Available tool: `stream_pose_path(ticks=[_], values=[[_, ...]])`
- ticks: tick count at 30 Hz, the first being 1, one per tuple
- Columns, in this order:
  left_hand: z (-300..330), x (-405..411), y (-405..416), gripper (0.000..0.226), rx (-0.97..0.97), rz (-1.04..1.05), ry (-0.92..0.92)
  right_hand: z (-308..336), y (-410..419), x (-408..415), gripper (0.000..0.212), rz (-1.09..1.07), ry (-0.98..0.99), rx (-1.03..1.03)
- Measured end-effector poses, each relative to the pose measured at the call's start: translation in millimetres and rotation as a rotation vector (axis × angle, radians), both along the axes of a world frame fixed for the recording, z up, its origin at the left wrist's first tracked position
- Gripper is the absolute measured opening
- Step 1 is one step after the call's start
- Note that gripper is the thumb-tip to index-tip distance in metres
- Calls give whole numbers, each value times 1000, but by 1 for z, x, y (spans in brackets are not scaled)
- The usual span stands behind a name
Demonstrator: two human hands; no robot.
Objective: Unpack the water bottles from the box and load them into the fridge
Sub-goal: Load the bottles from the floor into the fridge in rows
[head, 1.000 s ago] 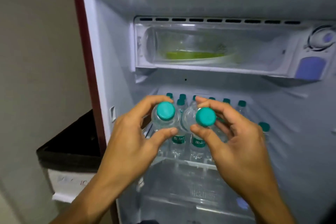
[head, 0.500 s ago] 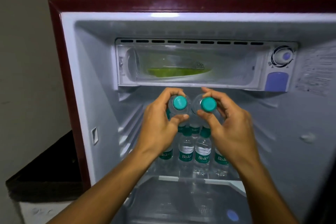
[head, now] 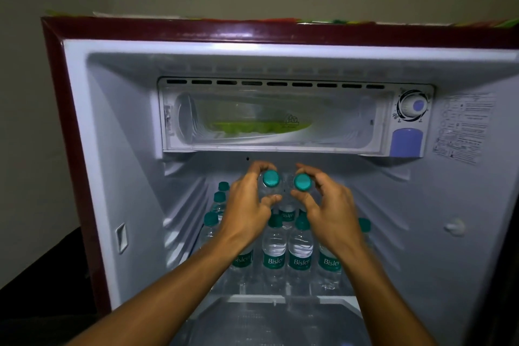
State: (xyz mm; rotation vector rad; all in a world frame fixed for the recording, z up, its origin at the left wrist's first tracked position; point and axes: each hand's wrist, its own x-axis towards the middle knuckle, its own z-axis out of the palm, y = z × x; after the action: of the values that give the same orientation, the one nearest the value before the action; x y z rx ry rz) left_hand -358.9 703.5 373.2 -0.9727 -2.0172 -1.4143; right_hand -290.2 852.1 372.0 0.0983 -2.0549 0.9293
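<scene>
The fridge [head: 84, 149] stood open, smooth white plastic inside, the shelf [head: 252, 286] at six o'clock packed with upright bottles [head: 273, 250]. Left hand [head: 247, 205] curled round one teal-capped bottle [head: 271, 178], right hand [head: 328, 205] round another [head: 302, 182], side by side at centre. Likely hefty, slick, thin-walled: best gripped below the cap.

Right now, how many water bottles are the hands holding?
2: one clear plastic teal-capped bottle in the left hand, a second bottle in the right hand, side by side.
</scene>
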Motion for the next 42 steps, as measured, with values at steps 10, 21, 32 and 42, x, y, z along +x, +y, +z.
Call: stream_pose_path(ticks=[10, 21, 32, 42], values=[[-7, -38, 11, 48, -126, -1, 32, -1, 14, -31, 29, -79, -131, 19], [16, -77, 22, 50, -215, 45, -174, 11, 41, -87, 45, -184, -314, -29], [14, -117, 40, 51, -435, 147, -227, 10, 65, -125, 44, -210, -501, 162], [-4, -127, 57, 58, -594, 350, -183, -13, 66, -147, 43, -249, -635, 163]])
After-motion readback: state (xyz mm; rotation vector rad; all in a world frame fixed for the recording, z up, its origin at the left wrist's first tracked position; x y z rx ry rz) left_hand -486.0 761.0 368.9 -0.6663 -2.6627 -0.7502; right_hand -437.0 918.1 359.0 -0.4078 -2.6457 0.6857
